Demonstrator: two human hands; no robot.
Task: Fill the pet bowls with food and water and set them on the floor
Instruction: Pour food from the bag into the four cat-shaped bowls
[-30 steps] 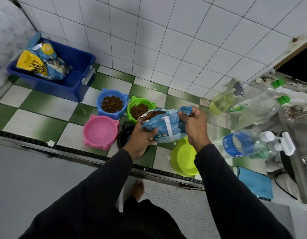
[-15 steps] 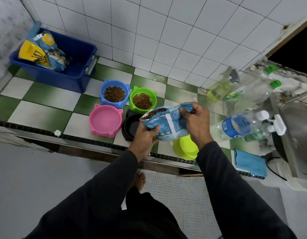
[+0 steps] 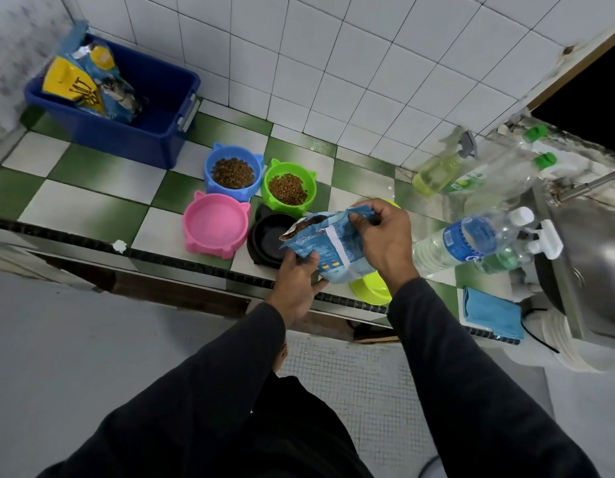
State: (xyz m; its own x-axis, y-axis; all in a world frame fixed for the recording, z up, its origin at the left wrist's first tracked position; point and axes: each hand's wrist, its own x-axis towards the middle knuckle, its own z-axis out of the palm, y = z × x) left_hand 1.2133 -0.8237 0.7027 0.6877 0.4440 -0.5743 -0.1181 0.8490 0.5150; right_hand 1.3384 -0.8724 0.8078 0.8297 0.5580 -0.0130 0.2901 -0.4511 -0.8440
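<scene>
I hold an open blue bag of kibble [image 3: 330, 248] over the counter. My left hand [image 3: 295, 282] grips its lower end and my right hand [image 3: 382, 232] pinches its top edge. The bag's mouth tilts left above an empty black bowl [image 3: 270, 239]. A blue bowl [image 3: 234, 170] and a green bowl [image 3: 288, 188] hold kibble. The pink bowl [image 3: 214, 229] has nothing in it. A yellow-green bowl [image 3: 373, 288] shows partly under the bag.
A blue bin [image 3: 151, 98] with pet food bags stands at the back left. Water bottles [image 3: 468, 243], a spray bottle [image 3: 440, 167] and a blue cloth [image 3: 490, 313] crowd the right by the steel sink [image 3: 589, 263]. The green-and-white tiled counter [image 3: 82, 201] ends at a dark edge strip.
The bag has come off the green bowl, which now shows its kibble, and sits tilted over the black bowl. Both hands keep their hold.
</scene>
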